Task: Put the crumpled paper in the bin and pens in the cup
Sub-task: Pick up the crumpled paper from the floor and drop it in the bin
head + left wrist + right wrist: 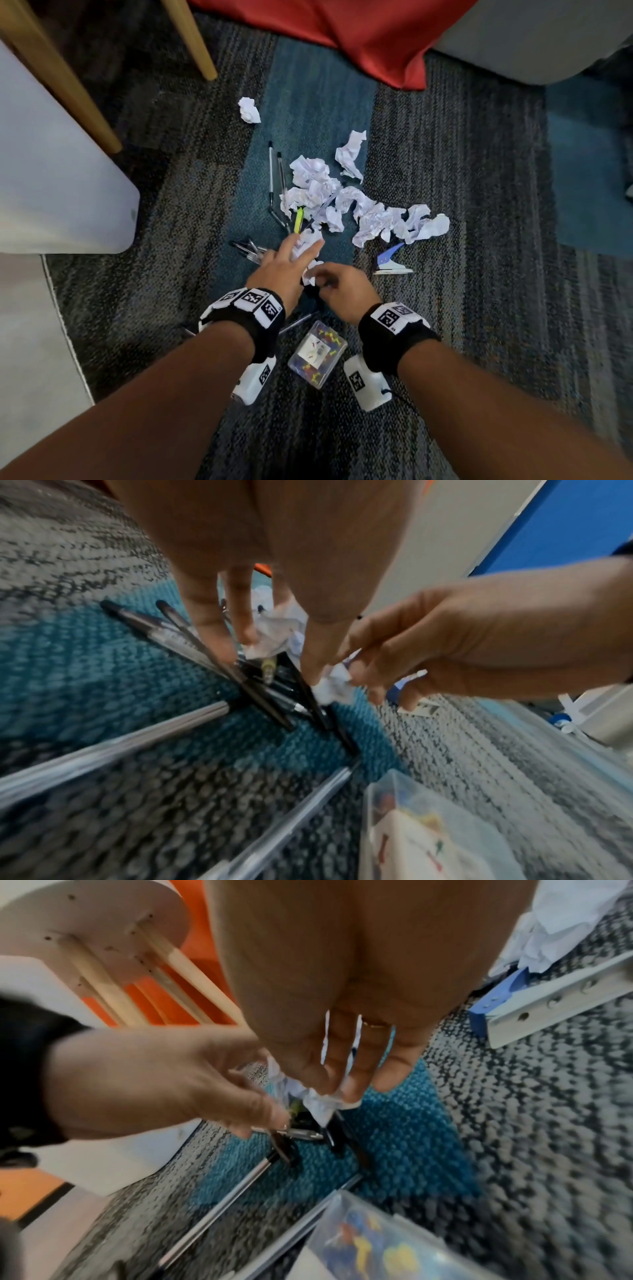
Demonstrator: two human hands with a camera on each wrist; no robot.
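Showing only in right wrist view: right hand (342, 1069) pinching crumpled paper (322, 1104).

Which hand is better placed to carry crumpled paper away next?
Right. The right hand already pinches a small crumpled paper; the left hand has its fingers straight over the pens, holding nothing.
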